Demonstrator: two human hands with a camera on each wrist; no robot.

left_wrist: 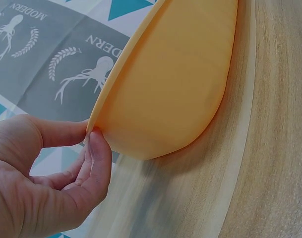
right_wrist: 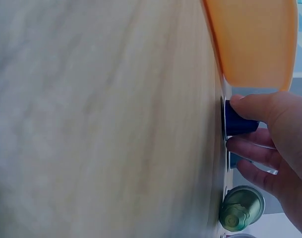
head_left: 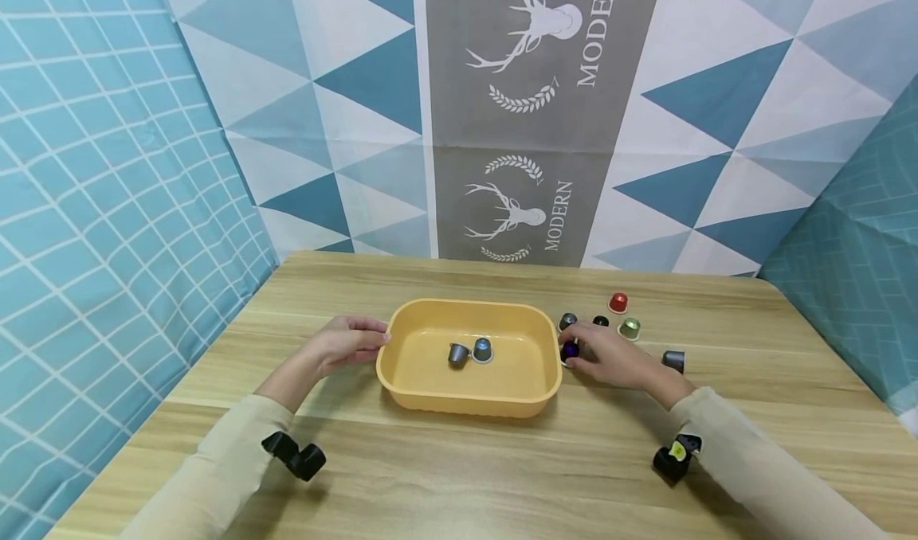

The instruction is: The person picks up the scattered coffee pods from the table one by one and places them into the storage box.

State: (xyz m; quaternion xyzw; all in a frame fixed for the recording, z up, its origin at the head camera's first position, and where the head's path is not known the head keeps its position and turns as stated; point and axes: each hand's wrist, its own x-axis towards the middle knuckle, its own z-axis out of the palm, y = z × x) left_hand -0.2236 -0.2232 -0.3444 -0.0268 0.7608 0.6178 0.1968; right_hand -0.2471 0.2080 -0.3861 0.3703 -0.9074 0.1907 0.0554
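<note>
On the bench point(head_left: 459, 476), a tray point(head_left: 469, 405) is pinched by the left hand point(head_left: 350, 341); right of it, a blue capsule point(right_wrist: 239, 124) by the right hand point(head_left: 613, 355).

On worktop point(head_left: 473, 476): one tub point(head_left: 466, 404), two capsules point(head_left: 483, 348) inside, left hand point(head_left: 350, 341) at its left end, right hand point(head_left: 611, 355) among other capsules point(head_left: 629, 329) rightward.

"MODERN" lettering point(head_left: 559, 216), white, printed twice, gray wall panel point(head_left: 519, 138)
</note>
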